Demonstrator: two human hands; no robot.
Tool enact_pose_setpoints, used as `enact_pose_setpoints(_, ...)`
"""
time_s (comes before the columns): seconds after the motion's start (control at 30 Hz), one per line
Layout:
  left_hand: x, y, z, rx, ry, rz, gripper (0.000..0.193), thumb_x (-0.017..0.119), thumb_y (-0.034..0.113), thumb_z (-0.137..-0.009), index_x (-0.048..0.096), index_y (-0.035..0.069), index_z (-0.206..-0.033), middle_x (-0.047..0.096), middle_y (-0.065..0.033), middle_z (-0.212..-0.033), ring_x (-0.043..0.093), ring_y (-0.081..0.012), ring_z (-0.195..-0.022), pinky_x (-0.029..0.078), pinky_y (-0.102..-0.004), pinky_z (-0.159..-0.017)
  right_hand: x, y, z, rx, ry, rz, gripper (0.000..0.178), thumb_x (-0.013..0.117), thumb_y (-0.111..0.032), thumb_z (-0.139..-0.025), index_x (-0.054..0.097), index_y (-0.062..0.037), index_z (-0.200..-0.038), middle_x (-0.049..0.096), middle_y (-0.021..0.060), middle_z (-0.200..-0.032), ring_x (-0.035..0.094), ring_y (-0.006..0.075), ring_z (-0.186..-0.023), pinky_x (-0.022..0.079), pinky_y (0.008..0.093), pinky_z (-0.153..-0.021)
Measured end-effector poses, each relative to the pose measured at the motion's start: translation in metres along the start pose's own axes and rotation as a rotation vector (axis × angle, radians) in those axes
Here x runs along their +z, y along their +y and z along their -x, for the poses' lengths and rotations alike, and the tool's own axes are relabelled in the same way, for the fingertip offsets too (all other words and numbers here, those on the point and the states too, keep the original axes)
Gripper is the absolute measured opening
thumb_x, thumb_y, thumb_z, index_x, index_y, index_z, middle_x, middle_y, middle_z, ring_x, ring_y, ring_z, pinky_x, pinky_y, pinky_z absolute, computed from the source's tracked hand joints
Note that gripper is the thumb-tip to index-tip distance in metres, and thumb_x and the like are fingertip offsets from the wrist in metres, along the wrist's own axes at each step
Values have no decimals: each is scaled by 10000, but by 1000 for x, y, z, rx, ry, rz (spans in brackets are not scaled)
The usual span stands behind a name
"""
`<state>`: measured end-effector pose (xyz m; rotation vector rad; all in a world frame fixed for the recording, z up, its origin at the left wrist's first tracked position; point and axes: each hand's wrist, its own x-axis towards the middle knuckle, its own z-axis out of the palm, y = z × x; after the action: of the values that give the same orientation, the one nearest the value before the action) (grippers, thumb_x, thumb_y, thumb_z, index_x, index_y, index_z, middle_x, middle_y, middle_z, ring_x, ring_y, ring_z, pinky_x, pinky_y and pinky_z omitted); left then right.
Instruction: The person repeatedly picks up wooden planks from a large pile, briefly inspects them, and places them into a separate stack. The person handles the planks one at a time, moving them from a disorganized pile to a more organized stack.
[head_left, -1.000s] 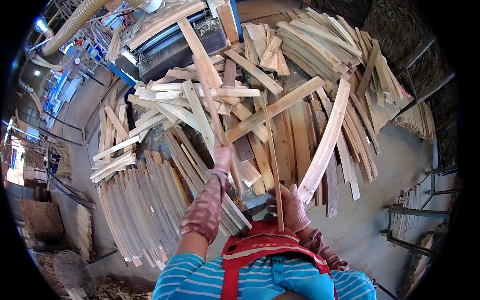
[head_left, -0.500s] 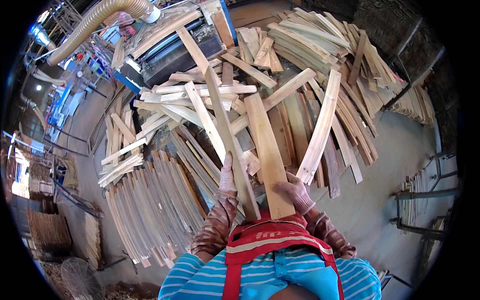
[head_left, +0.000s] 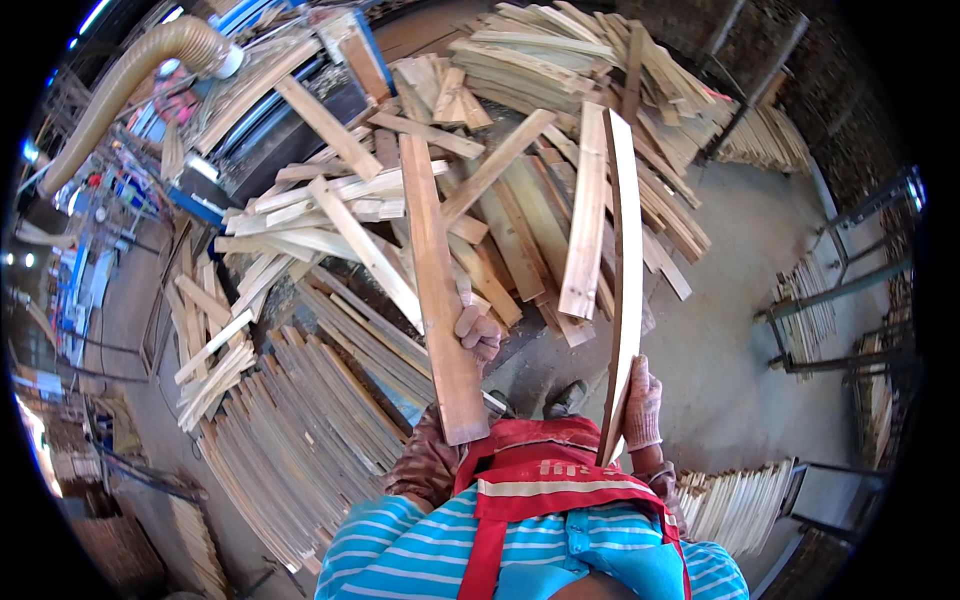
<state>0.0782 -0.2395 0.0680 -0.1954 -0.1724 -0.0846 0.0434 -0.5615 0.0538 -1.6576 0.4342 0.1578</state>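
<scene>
My left hand (head_left: pixel 478 333), in a pale work glove, is closed around the right edge of a brown wooden board (head_left: pixel 440 290). This board's broad face is turned up, and its near end lies beside my red apron. On the right, my gloved right hand (head_left: pixel 642 412) grips the near part of a second wooden board (head_left: pixel 627 230). That one is tilted up on its side, with a brightly lit face and a darker narrow edge. Its near end reaches the apron. Loose boards (head_left: pixel 585 220) lie in a jumbled heap beyond both hands.
Narrow strips (head_left: pixel 300 430) lie in rows at the left. A large pile of planks (head_left: pixel 540 60) rises at the back. Far left stand a machine (head_left: pixel 290 110) and a ribbed hose (head_left: pixel 130 80). Metal racks (head_left: pixel 830 295) and stacked strips (head_left: pixel 735 505) are on the right.
The left board has turned from its narrow edge to its broad face. The right board has swung right and tipped onto its side. My view has shifted to the right.
</scene>
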Motion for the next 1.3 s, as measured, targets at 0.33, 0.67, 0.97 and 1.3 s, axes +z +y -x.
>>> enact_pose_setpoints(0.33,-17,-112,-58,-316,-162,18,535,550,329,-1006,451,92,-1475,422,15,-679,359,-64,-544,364,-225,-500,-81,-16,13,-17,-245,-595,642,465,-522,-1033,616,58,-1261,531,40,-613,518,175,-517,501,332,-554)
enact_pose_setpoints(0.67,-74,-304,-142,-742,-182,-160,523,499,303,-1045,423,33,-1486,369,24,-608,363,-121,-501,456,-299,-777,-219,-28,-18,-191,-367,-1118,852,690,-544,-883,426,26,-1458,582,152,-1326,668,251,-1063,550,417,-967)
enact_pose_setpoints(0.97,-125,-491,-189,-1136,231,-938,526,489,589,-1018,646,99,-1126,421,37,-497,392,-131,-372,481,-364,-615,-343,2,2,-222,48,-1263,766,708,-459,-879,462,41,-1404,645,180,-1198,685,254,-999,579,379,-911)
enact_pose_setpoints(1.3,-201,-688,-235,-1606,-97,-1071,539,517,567,-1018,633,67,-1182,463,33,-551,427,-112,-454,476,-344,-597,-434,46,-31,-241,641,-1470,583,669,-343,-920,519,77,-1296,671,213,-1049,711,285,-924,610,401,-852)
